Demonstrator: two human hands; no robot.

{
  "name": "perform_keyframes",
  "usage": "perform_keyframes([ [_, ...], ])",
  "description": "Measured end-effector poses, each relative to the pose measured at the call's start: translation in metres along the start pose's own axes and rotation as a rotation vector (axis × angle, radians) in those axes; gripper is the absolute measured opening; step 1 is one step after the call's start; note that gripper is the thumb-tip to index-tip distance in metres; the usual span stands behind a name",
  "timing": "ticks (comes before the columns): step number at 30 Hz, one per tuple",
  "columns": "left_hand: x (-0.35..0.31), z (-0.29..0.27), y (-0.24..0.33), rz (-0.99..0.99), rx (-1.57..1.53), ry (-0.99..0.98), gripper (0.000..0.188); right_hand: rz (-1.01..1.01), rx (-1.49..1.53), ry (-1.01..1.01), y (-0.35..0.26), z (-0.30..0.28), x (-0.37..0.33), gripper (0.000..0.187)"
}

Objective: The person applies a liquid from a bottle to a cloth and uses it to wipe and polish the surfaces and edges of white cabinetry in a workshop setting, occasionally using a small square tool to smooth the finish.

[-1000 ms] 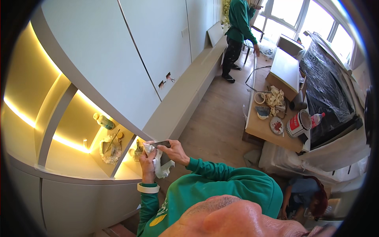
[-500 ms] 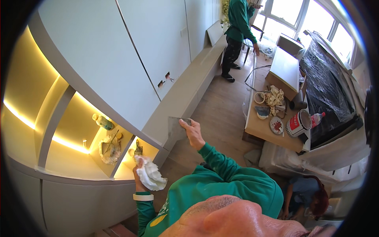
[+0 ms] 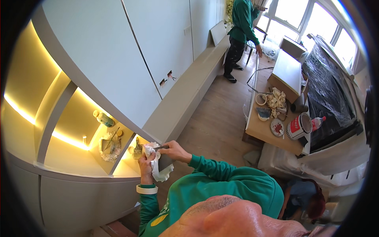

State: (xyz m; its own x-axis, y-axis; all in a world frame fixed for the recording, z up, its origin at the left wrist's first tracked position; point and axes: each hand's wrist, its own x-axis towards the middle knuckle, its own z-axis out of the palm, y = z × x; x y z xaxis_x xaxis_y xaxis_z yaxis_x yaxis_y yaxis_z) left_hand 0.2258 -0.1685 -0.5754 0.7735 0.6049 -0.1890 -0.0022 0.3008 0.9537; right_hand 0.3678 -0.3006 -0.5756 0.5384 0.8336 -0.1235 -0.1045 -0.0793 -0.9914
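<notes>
My left hand (image 3: 146,168) grips a crumpled white cloth (image 3: 162,175) in front of the lit shelf. My right hand (image 3: 177,151) has its fingers closed on the edge of a flat grey scraper blade (image 3: 165,162). The blade lies against the cloth, partly between its folds. Beyond my left hand, a paintbrush (image 3: 137,150) stands in the shelf's end compartment. In the compartment beside it are a bottle with a yellowish cap (image 3: 103,119) and a plastic-wrapped tray (image 3: 109,151) with a thin stick on it.
The curved shelf unit (image 3: 75,172) borders my left side; a long low ledge (image 3: 197,77) runs ahead. At right, a brown-covered table (image 3: 263,134) bears a paint can (image 3: 299,127), tape roll (image 3: 261,99) and crumpled gloves (image 3: 276,98). One person (image 3: 241,23) stands far ahead; another (image 3: 302,197) is low at right.
My right hand has brought the scraper blade down and toward me, from out over the floor onto the cloth. My left hand has moved slightly right, with the cloth now around the blade.
</notes>
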Motion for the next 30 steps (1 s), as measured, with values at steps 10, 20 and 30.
perform_keyframes([
  [10, -0.006, 0.014, -0.01, 0.418, 0.558, 0.282, 0.025, -0.134, -0.171, 0.132, 0.001, 0.032, -0.019, 0.03],
  [20, -0.023, -0.06, 0.011, -0.078, -0.31, 0.092, 0.044, 0.07, 0.042, 0.061, -0.047, -0.008, -0.031, 0.042],
  [30, -0.03, 0.003, 0.016, -0.178, -0.038, -0.082, 0.019, 0.02, 0.095, 0.096, 0.01, 0.0, 0.001, 0.038],
])
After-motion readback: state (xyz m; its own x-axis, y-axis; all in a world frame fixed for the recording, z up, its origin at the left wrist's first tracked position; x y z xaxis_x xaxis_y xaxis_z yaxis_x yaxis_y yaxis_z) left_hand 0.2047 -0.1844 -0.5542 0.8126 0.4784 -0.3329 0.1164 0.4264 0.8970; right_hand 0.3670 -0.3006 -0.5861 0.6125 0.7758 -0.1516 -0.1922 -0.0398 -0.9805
